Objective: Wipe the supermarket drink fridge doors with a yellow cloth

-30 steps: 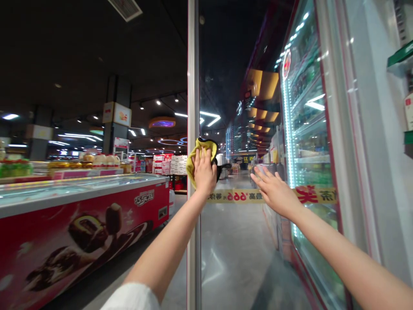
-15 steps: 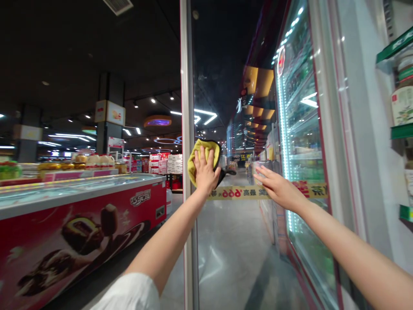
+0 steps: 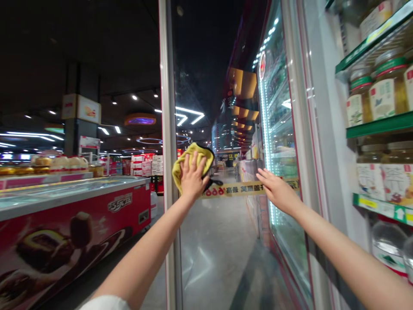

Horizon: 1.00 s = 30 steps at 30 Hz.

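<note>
My left hand (image 3: 192,177) lies spread over a yellow cleaning cloth (image 3: 178,172) with a dark edge, holding it flat against a glass door (image 3: 219,245). The cloth sits beside the door's upright metal frame (image 3: 168,107) and partly overlaps it. Farther right, my right hand (image 3: 276,189) is stretched out before the same pane, fingers extended and nothing in them. Whether its fingertips touch the glass I cannot tell. A yellow printed strip (image 3: 232,190) with mirrored lettering runs across the pane between my hands.
To the left stands a red chest freezer (image 3: 129,215) with ice cream pictures. Shelves (image 3: 380,125) with jars and bottles line the right side. A lit drinks cooler (image 3: 277,129) appears in the glass, along with a grey floor. Stacked boxes (image 3: 145,164) are farther back.
The view has turned right, bringing more of the jar shelves in. My left hand and the cloth stay by the frame. My right hand is now nearer the pane's right edge.
</note>
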{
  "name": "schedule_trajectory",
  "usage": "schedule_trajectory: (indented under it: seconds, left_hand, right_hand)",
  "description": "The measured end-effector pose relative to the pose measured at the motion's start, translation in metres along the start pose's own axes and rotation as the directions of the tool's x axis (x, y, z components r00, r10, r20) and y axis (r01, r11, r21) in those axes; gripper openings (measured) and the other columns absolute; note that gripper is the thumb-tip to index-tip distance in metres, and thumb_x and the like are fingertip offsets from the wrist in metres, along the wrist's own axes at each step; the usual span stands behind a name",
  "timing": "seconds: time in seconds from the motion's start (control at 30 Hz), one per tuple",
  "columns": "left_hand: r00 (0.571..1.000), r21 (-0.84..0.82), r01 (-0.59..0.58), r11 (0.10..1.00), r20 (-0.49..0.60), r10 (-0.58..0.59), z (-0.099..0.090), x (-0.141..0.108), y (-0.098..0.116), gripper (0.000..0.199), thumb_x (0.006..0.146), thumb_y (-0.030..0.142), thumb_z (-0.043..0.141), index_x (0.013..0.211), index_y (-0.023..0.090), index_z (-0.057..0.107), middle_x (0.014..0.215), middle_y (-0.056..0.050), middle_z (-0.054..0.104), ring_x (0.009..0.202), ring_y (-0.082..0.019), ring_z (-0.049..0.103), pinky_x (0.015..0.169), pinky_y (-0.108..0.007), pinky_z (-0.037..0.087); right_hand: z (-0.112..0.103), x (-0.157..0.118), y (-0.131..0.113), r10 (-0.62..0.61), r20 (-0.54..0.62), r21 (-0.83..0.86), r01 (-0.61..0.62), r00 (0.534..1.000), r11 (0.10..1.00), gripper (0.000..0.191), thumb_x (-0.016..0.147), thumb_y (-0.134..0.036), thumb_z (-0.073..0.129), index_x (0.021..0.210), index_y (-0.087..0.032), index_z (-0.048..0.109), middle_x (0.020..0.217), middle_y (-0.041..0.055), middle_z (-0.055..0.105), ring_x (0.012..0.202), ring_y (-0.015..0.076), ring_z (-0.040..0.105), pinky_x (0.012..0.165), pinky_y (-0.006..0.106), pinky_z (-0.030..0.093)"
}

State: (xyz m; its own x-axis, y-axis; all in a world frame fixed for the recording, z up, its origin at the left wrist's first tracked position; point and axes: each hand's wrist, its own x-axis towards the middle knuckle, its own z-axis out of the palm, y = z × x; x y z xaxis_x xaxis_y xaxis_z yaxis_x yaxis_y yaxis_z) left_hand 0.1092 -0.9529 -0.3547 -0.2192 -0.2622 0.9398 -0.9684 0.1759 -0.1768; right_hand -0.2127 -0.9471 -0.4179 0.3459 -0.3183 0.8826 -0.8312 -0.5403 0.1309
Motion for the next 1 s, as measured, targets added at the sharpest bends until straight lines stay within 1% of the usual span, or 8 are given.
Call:
schedule_trajectory:
  seconds: [0.13, 0.23, 0.37, 0.47, 0.6, 0.77, 0.9, 1.0]
  left_hand:
    - [0.978, -0.054, 0.177, 0.983, -0.102, -0.181, -0.002, 0.057, 0.031, 0.068, 0.091, 0.038, 0.058, 0.155, 0.026, 0.038, 0.171, -0.003, 0.012, 0.156, -0.038, 0.003, 0.126, -0.061, 0.010]
    - [0.996, -0.036, -0.093, 0.995, -0.013, 0.093, 0.004, 0.052, 0.058, 0.071, 0.091, 0.039, 0.059, 0.157, 0.029, 0.035, 0.171, -0.001, 0.012, 0.157, -0.032, -0.001, 0.127, -0.053, 0.017]
    - [0.907, -0.001, -0.400, 0.917, 0.147, 0.395, 0.009, -0.006, 0.051, 0.076, 0.086, 0.044, 0.065, 0.155, 0.030, 0.038, 0.170, 0.000, 0.015, 0.157, -0.031, -0.003, 0.127, -0.047, 0.023]
    - [0.965, 0.014, -0.249, 0.969, 0.090, 0.246, 0.008, -0.016, 0.040, 0.073, 0.087, 0.043, 0.065, 0.155, 0.030, 0.040, 0.169, -0.002, 0.016, 0.157, -0.033, 0.001, 0.128, -0.052, 0.016]
    - [0.996, -0.069, 0.066, 0.995, -0.061, -0.070, 0.009, 0.038, 0.069, 0.071, 0.092, 0.039, 0.058, 0.157, 0.024, 0.035, 0.170, -0.005, 0.009, 0.157, -0.036, 0.000, 0.127, -0.059, 0.011]
    - [0.943, -0.095, -0.317, 0.944, 0.078, 0.325, 0.017, 0.045, 0.115, 0.070, 0.091, 0.039, 0.059, 0.156, 0.026, 0.036, 0.171, -0.001, 0.009, 0.157, -0.031, -0.003, 0.123, -0.046, 0.030]
    - [0.816, -0.086, -0.544, 0.835, 0.180, 0.550, 0.018, -0.004, 0.093, 0.076, 0.087, 0.042, 0.065, 0.156, 0.028, 0.036, 0.170, -0.002, 0.015, 0.157, -0.031, 0.002, 0.125, -0.046, 0.025]
    - [0.912, -0.045, -0.395, 0.917, 0.103, 0.398, 0.011, 0.001, 0.080, 0.074, 0.086, 0.042, 0.067, 0.154, 0.028, 0.041, 0.169, -0.002, 0.017, 0.157, -0.032, 0.002, 0.127, -0.050, 0.018]
  right_hand:
    - [0.000, -0.001, 0.008, -0.017, 0.005, 0.071, 0.017, 1.000, 0.997, 0.055, 0.091, -0.006, 0.038, 0.143, -0.015, 0.056, 0.154, 0.0112, 0.048, 0.146, 0.0275, 0.040, 0.120, 0.052, 0.039]
    - [-0.002, -0.004, 0.012, -0.027, -0.003, 0.104, 0.027, 1.000, 0.994, 0.054, 0.091, -0.006, 0.039, 0.141, -0.017, 0.058, 0.153, 0.0103, 0.050, 0.146, 0.0270, 0.041, 0.120, 0.052, 0.039]
    - [-0.007, -0.013, 0.020, 0.033, -0.023, 0.054, -0.032, 0.999, 0.998, 0.050, 0.093, -0.010, 0.042, 0.138, -0.018, 0.062, 0.149, 0.0113, 0.056, 0.143, 0.0290, 0.046, 0.119, 0.054, 0.041]
    - [-0.010, -0.018, 0.028, 0.121, -0.051, 0.020, -0.120, 0.991, 0.993, 0.049, 0.094, -0.012, 0.042, 0.138, -0.016, 0.061, 0.148, 0.0126, 0.055, 0.143, 0.0309, 0.046, 0.118, 0.055, 0.041]
    - [-0.008, -0.020, 0.037, 0.143, -0.035, 0.068, -0.141, 0.989, 0.988, 0.053, 0.093, -0.009, 0.038, 0.142, -0.016, 0.058, 0.152, 0.0106, 0.052, 0.146, 0.0291, 0.041, 0.121, 0.054, 0.038]
    - [-0.006, -0.025, 0.045, 0.157, -0.036, 0.122, -0.152, 0.987, 0.981, 0.054, 0.092, -0.009, 0.038, 0.141, -0.016, 0.059, 0.155, 0.0117, 0.048, 0.146, 0.0273, 0.042, 0.121, 0.051, 0.037]
    - [-0.008, -0.032, 0.050, 0.208, -0.055, 0.117, -0.200, 0.977, 0.973, 0.054, 0.092, -0.009, 0.040, 0.141, -0.017, 0.059, 0.155, 0.0121, 0.047, 0.147, 0.0276, 0.040, 0.121, 0.053, 0.037]
    - [-0.008, -0.033, 0.053, 0.218, -0.044, 0.136, -0.210, 0.975, 0.968, 0.056, 0.091, -0.008, 0.039, 0.143, -0.017, 0.057, 0.156, 0.0114, 0.046, 0.148, 0.0274, 0.039, 0.122, 0.053, 0.035]
